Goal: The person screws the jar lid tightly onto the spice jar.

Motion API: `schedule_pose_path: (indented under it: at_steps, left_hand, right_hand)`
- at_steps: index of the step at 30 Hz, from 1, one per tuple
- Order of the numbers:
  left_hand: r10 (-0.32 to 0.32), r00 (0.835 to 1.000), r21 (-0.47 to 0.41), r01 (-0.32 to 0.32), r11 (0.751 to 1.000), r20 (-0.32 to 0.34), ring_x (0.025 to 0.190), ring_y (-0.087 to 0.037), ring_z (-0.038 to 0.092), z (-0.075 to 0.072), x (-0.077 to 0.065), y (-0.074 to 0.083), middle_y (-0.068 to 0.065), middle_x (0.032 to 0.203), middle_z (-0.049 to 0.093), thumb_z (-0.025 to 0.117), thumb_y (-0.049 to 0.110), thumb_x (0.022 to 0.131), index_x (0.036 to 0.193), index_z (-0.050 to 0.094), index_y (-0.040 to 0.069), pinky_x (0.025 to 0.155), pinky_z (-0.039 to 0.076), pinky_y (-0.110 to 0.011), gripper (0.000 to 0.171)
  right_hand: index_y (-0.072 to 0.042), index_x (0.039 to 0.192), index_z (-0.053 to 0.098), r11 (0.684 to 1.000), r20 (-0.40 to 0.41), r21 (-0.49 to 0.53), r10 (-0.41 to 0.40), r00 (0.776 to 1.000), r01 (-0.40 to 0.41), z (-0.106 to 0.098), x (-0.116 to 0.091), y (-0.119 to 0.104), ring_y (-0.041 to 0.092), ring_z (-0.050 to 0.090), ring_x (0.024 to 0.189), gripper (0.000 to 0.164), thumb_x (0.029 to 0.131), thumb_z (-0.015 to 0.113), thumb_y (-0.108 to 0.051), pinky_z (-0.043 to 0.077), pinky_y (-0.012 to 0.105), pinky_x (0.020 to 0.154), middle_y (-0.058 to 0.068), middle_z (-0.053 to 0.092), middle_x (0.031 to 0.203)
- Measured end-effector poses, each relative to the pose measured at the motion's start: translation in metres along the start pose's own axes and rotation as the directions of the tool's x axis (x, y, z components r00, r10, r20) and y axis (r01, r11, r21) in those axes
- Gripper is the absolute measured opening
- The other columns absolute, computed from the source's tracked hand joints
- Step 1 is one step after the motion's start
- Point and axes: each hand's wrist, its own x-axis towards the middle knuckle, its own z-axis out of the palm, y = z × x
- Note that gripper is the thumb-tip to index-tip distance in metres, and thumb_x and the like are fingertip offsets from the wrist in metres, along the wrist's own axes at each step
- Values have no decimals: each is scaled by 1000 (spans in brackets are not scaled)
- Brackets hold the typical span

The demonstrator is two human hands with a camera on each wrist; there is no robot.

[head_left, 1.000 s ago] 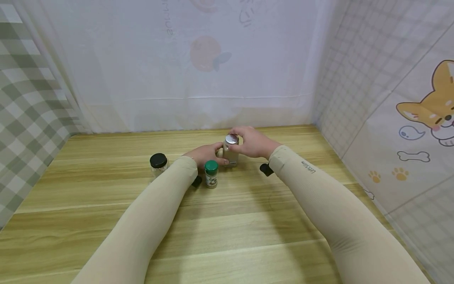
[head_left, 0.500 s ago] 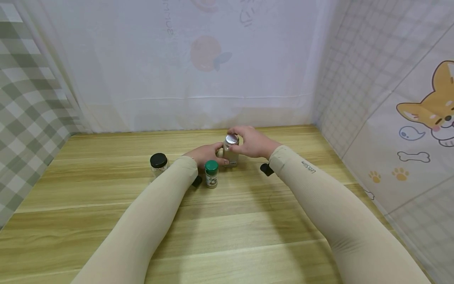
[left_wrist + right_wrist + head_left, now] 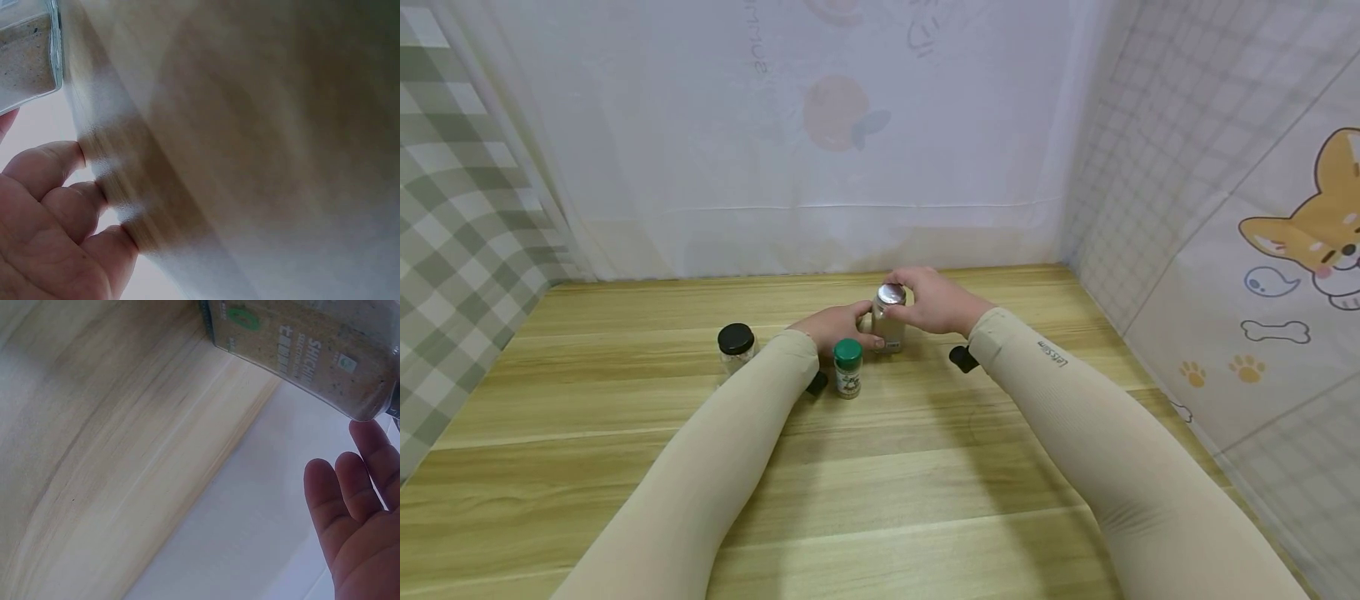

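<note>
A clear, square-sided spice jar point(image 3: 889, 329) with a silver lid point(image 3: 891, 294) stands upright toward the back of the table, full of brownish seasoning. My left hand point(image 3: 838, 327) grips its lower part from the left, and several of that hand's fingertips point(image 3: 69, 153) rest on the wood in the left wrist view. From the right, my right hand point(image 3: 942, 302) holds the silver lid between thumb and fingers. The right wrist view shows the labelled side of the spice jar point(image 3: 306, 353), with the lower fingers point(image 3: 325, 487) spread away from the glass.
A small green-capped shaker point(image 3: 847, 368) stands just in front of my left hand. Left of that forearm is a black-lidded jar point(image 3: 735, 343), partly hidden by the sleeve. A white curtain point(image 3: 700, 167) closes off the wooden table point(image 3: 865, 533) at the back.
Both hands keep their places on the spice jar; the right fingers shift only slightly around the lid. The other containers have not moved.
</note>
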Motion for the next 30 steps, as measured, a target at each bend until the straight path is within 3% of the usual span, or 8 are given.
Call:
schedule_pose_path:
  at_steps: [16, 24, 30]
  left_hand:
    - [-14, 1000, 24, 14, 1000, 10, 151, -40, 43, -2, -1, 1, -14, 165, 43, 70, 53, 99, 165, 30, 34, 122, 35, -63, 79]
    - [-7, 1000, 17, 7, 1000, 8, 151, -40, 43, -1, -1, 1, -14, 165, 43, 70, 51, 100, 166, 29, 33, 122, 36, -62, 80]
    - [-14, 1000, 5, 14, 1000, 12, 151, -40, 42, -1, -1, 1, -15, 166, 43, 71, 50, 99, 166, 28, 33, 122, 35, -62, 81]
  right_hand:
    - [0, 136, 60, 998, -2, -47, 39, 999, -39, 1, -1, -7, 28, 62, 117, 46, 103, 70, -30, 52, 45, 104, 11, 67, 125]
    - [0, 148, 52, 999, 31, -30, 23, 999, -22, 0, -3, -4, 31, 57, 130, 56, 104, 69, -30, 48, 49, 112, 14, 62, 141]
    - [-1, 145, 56, 1000, 50, 16, -3, 999, 3, -3, -4, -3, 31, 57, 135, 48, 105, 68, -24, 44, 52, 117, 14, 63, 142]
